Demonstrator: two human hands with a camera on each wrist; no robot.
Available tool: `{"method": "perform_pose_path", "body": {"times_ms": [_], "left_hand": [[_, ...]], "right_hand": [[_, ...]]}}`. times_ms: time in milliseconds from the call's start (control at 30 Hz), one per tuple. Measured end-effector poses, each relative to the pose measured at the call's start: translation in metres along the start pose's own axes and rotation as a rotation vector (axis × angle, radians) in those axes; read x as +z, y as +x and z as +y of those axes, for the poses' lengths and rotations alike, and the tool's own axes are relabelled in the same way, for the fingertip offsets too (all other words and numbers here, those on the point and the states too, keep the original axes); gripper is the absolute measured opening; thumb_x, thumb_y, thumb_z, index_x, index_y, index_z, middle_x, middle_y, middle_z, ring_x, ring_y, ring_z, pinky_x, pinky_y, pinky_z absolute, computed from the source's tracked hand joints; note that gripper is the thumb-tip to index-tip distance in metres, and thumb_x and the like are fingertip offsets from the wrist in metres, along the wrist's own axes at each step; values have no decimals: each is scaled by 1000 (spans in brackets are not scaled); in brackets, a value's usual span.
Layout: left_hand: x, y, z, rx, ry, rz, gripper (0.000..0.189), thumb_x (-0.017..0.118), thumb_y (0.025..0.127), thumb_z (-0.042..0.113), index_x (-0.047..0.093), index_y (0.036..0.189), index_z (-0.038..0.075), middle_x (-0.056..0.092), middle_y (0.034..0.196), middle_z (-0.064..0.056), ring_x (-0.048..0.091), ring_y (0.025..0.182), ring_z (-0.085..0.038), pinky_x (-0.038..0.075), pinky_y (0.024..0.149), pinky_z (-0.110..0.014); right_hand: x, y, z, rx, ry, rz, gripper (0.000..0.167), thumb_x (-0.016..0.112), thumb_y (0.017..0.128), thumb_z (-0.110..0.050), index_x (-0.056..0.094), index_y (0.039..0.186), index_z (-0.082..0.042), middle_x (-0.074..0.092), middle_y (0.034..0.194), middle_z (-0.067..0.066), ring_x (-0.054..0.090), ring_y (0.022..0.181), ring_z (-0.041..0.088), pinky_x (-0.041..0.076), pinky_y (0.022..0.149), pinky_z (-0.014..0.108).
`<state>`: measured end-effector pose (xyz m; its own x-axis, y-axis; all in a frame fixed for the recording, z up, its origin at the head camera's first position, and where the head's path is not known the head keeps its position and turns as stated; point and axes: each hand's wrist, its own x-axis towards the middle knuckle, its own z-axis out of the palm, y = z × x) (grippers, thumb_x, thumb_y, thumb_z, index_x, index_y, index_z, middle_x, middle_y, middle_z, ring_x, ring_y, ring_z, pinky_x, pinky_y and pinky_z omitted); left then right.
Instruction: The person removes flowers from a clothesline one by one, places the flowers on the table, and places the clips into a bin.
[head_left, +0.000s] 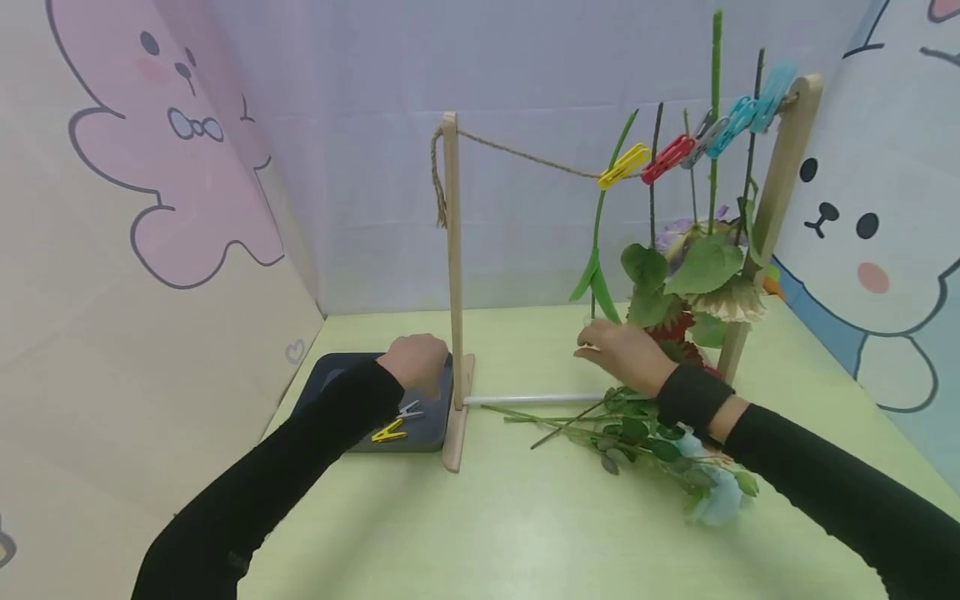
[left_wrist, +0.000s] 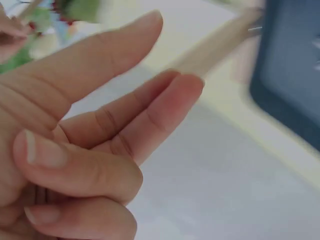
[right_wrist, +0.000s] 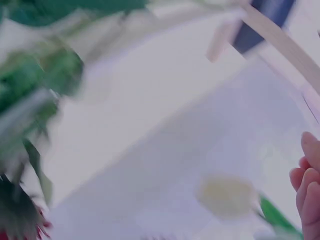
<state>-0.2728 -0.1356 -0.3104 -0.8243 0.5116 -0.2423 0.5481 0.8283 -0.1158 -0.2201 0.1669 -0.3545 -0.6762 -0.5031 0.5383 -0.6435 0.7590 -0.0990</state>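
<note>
In the head view my left hand (head_left: 417,362) is over the dark tray (head_left: 431,444), beside the left post. Seen from the left wrist, its fingers (left_wrist: 160,112) hold nothing, some stretched out and others bent. My right hand (head_left: 624,354) is empty, fingers loosely bent, just below the leaves of a hanging tulip (head_left: 596,283). The tulip's pale bloom (right_wrist: 227,196) is blurred in the right wrist view and mostly hidden by the hand from above. A yellow clothespin (head_left: 624,167) fixes its stem to the twine (head_left: 525,156).
Several flowers (head_left: 705,267) hang head down from red (head_left: 667,158), grey and blue clothespins near the right post (head_left: 787,183). Cut stems with pale blue blooms (head_left: 716,497) lie on the table under my right arm. Yellow (head_left: 388,432) and grey clothespins (head_left: 408,410) lie in the tray.
</note>
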Motion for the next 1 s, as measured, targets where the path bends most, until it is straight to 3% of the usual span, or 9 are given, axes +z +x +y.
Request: {"method": "perform_pose_path", "body": {"times_ms": [167,300,433,500,633,700,767,900,1000], "left_hand": [[-76,-9,26,133,-95,51,15,78,72,20,70,82,11,67,83,-1,61,75,-16,52,68,-31],[-149,-14,40,224,-227,130,21,75,77,20,70,93,8,68,93,-5,61,84,-17,50,78,-29],[-212,-16,49,220,-382,307,24,71,81,22,68,99,7,66,96,-4,59,86,-14,49,77,-25],[-233,-11,55,208,-443,459,25,68,83,27,68,101,9,65,96,-2,56,85,-10,47,76,-21],[-252,12,73,180,-516,750,33,62,85,37,67,105,11,64,101,-2,52,90,-9,43,80,-12],[-255,25,82,168,-571,800,38,61,86,39,64,111,11,63,108,-3,52,97,-10,42,84,-10],[-253,37,89,153,-667,762,44,63,84,39,60,118,11,61,116,-3,53,104,-11,43,85,-10],[-241,49,100,113,-828,571,58,66,81,42,51,130,16,56,127,0,54,109,-11,46,84,-14],[-229,56,109,105,-866,440,61,68,79,41,49,133,17,54,129,1,55,107,-11,47,80,-15]], "right_hand": [[-38,17,9,79,-2,187,7,72,76,-7,67,82,-5,62,74,8,55,62,17,44,55,29],[-66,30,14,237,75,319,12,70,79,-8,70,89,-1,63,68,11,52,53,10,40,51,23],[-88,39,14,437,218,358,24,68,83,-16,69,103,-1,62,60,12,47,43,-1,34,43,16],[-95,45,13,503,279,339,30,66,85,-20,68,109,-2,64,64,15,46,41,-3,33,41,17],[-96,55,11,573,368,292,40,64,87,-25,61,121,-3,68,95,21,48,42,-4,35,40,16],[-93,61,11,600,414,301,43,64,87,-24,58,123,-2,64,111,22,49,42,-5,38,42,15],[-89,68,12,633,459,309,43,64,87,-23,58,124,-2,63,113,23,49,42,-5,38,43,14],[-80,78,14,690,519,308,43,64,86,-26,60,122,-4,64,111,21,50,42,-2,43,47,15],[-74,80,14,724,522,301,42,64,86,-29,61,120,-5,65,109,19,51,43,0,44,49,15]]}}
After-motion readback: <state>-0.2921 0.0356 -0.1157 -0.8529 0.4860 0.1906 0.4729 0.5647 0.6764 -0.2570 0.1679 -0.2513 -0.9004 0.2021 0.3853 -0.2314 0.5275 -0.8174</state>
